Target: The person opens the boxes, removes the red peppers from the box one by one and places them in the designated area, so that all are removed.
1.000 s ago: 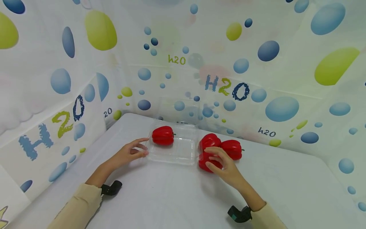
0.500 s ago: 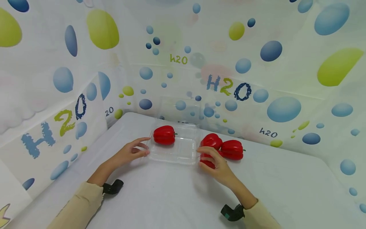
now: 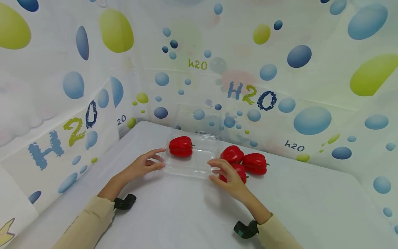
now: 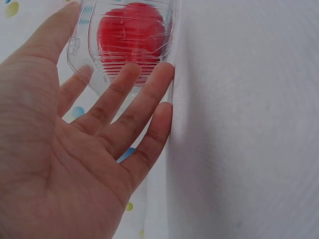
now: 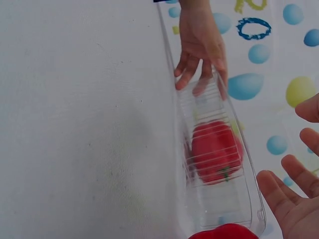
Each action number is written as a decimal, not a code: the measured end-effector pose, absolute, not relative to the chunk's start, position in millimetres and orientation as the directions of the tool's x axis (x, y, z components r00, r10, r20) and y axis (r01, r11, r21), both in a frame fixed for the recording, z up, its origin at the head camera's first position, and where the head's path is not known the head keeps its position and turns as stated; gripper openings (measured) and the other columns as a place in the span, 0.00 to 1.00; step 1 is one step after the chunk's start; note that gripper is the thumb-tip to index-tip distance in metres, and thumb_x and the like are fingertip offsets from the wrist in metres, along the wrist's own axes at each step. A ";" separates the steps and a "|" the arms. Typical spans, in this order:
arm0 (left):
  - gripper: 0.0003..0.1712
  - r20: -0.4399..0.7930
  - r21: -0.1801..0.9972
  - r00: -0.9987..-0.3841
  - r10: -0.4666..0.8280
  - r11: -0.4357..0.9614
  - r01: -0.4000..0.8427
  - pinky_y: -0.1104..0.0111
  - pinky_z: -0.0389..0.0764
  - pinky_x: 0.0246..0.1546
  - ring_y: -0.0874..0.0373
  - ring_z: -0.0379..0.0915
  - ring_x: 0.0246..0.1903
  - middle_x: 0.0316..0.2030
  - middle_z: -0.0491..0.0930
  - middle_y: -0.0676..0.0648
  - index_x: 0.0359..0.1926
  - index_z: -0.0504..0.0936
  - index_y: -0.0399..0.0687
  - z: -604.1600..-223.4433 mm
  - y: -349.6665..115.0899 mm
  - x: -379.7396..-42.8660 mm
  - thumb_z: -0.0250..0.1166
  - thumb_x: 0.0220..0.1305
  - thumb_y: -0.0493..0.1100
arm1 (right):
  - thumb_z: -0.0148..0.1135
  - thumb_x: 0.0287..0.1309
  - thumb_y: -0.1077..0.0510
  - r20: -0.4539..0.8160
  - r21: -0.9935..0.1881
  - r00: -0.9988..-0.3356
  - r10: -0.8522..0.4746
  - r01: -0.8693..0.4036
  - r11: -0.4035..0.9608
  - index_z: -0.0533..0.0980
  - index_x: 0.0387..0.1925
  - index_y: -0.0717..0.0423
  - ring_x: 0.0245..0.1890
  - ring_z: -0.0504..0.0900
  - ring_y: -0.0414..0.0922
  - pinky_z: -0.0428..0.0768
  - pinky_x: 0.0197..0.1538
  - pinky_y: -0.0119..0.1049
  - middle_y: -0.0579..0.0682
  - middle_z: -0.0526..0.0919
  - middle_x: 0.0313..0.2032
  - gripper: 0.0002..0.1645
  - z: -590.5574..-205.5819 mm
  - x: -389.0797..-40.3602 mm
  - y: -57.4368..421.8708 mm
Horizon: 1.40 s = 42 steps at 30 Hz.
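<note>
A clear plastic clamshell container (image 3: pixel 202 162) lies on the table with its lid raised at the back. One red bell pepper (image 3: pixel 181 146) lies in its left half, stem pointing right. My left hand (image 3: pixel 146 164) touches the container's left side with spread fingers, thumb near the rim; the left wrist view shows the fingers (image 4: pixel 149 94) along that wall. At the container's right edge is my right hand (image 3: pixel 228 178), thumb and fingers apart and holding nothing. Three more red bell peppers (image 3: pixel 255 163) sit together just beyond the right hand, which partly covers the nearest one (image 3: pixel 239 172).
The see-through lid (image 3: pixel 199 119) stands up against the patterned backdrop (image 3: pixel 280 79) behind the table. A white cloth (image 3: pixel 174 214) covers the table. Both wrists carry small black cameras (image 3: pixel 125 202).
My right hand has moved left, from over the nearest loose pepper to the container's right edge. My left hand stays at the left side, and the peppers keep their places.
</note>
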<state>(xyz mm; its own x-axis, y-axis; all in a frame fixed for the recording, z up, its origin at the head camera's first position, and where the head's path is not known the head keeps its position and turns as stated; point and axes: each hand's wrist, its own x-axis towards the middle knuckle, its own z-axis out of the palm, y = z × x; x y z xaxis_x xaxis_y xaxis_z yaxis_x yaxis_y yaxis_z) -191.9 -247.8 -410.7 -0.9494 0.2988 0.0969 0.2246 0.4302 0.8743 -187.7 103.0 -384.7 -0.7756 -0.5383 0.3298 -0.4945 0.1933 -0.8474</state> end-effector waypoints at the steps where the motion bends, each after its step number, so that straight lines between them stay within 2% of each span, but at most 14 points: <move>1: 0.37 0.097 0.875 -0.949 0.300 0.429 0.225 0.52 0.80 0.52 0.47 0.80 0.47 0.53 0.76 0.35 0.72 0.61 0.44 -411.0 -247.6 -192.4 0.64 0.67 0.46 | 0.69 0.54 0.64 0.329 -0.850 -0.776 -0.538 -0.491 0.190 0.69 0.61 0.59 0.59 0.71 0.64 0.74 0.57 0.59 0.59 0.72 0.60 0.33 -384.9 -188.0 102.3; 15: 0.37 0.101 0.872 -0.948 0.301 0.432 0.230 0.51 0.80 0.52 0.46 0.80 0.47 0.53 0.76 0.36 0.72 0.61 0.43 -411.3 -248.4 -192.2 0.64 0.66 0.46 | 0.66 0.57 0.66 0.342 -0.848 -0.775 -0.532 -0.499 0.182 0.69 0.61 0.58 0.60 0.73 0.60 0.77 0.57 0.53 0.58 0.73 0.60 0.30 -383.3 -194.6 89.3; 24: 0.37 0.106 0.877 -0.945 0.310 0.419 0.236 0.52 0.80 0.52 0.47 0.80 0.47 0.53 0.76 0.35 0.72 0.61 0.43 -411.7 -248.7 -191.8 0.64 0.67 0.45 | 0.64 0.58 0.67 0.364 -0.848 -0.766 -0.530 -0.508 0.151 0.69 0.60 0.61 0.59 0.72 0.64 0.77 0.57 0.55 0.60 0.73 0.61 0.29 -385.9 -197.6 82.9; 28: 0.37 0.107 0.875 -0.945 0.310 0.421 0.237 0.51 0.79 0.53 0.47 0.80 0.46 0.53 0.76 0.35 0.72 0.61 0.43 -410.9 -248.3 -191.6 0.64 0.67 0.45 | 0.63 0.59 0.66 0.369 -0.851 -0.760 -0.535 -0.508 0.133 0.68 0.61 0.61 0.59 0.71 0.67 0.78 0.57 0.52 0.60 0.72 0.61 0.28 -387.2 -200.5 82.2; 42: 0.37 0.104 0.877 -0.946 0.308 0.420 0.234 0.50 0.79 0.53 0.48 0.81 0.46 0.53 0.76 0.36 0.72 0.61 0.44 -413.2 -248.9 -193.4 0.64 0.66 0.45 | 0.64 0.59 0.65 0.346 -0.870 -0.774 -0.530 -0.476 0.127 0.69 0.61 0.60 0.60 0.71 0.66 0.78 0.58 0.47 0.60 0.72 0.62 0.28 -388.6 -202.7 76.5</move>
<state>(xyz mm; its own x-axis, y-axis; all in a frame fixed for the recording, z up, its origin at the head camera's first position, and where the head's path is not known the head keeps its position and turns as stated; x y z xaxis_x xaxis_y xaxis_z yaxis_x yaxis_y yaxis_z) -193.4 -248.9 -413.2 -0.9457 0.3078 0.1044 0.2336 0.4202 0.8769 -202.7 76.5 -388.6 -0.7743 -0.5297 0.3462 -0.4761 0.1271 -0.8702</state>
